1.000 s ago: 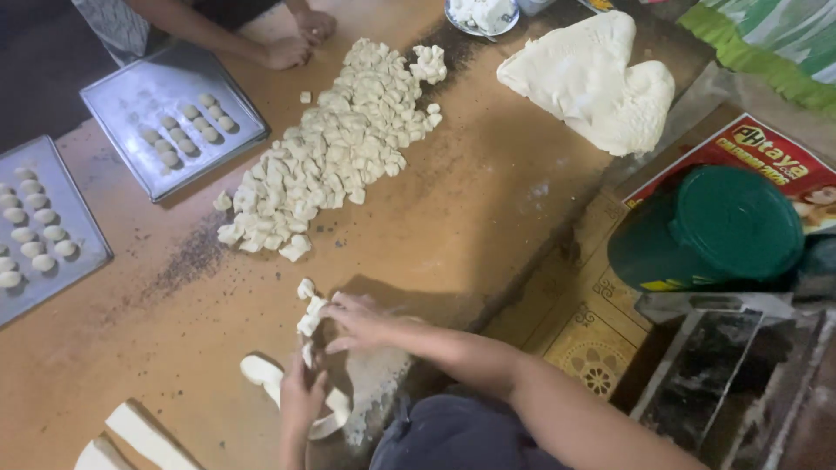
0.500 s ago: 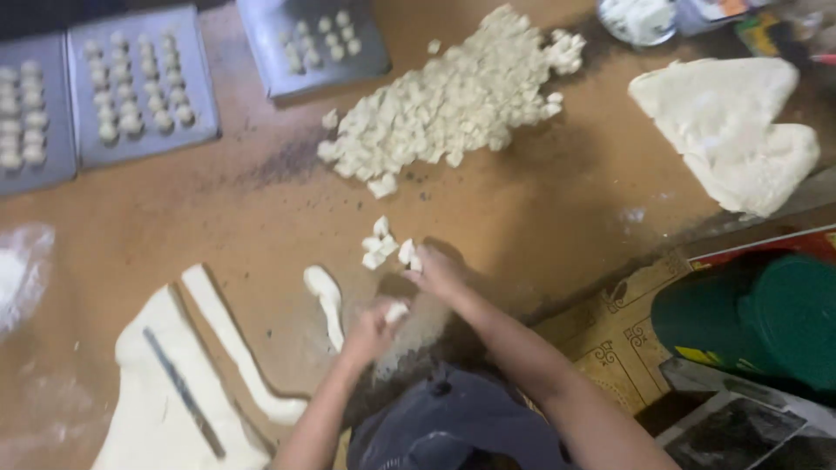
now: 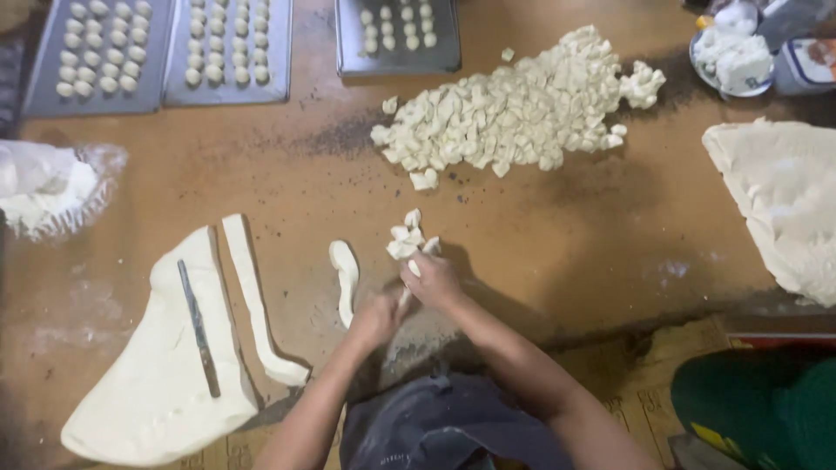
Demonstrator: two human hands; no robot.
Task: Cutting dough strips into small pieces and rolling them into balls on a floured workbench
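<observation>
Hands (image 3: 409, 296) shifted nearer, green container (image 3: 758, 409) lower right

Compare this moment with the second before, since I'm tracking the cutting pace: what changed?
The small pile of cut bits by the right hand has grown a little. The camera swung, so both hands now sit mid-frame. The left hand stays on the dough strip and the right keeps pinching at its end. The big pile, trays, knife and dough sheet lie as before.

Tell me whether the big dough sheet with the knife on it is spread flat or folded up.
Spread flat. The dough sheet lies open on the table, and the knife rests level across it.
</observation>
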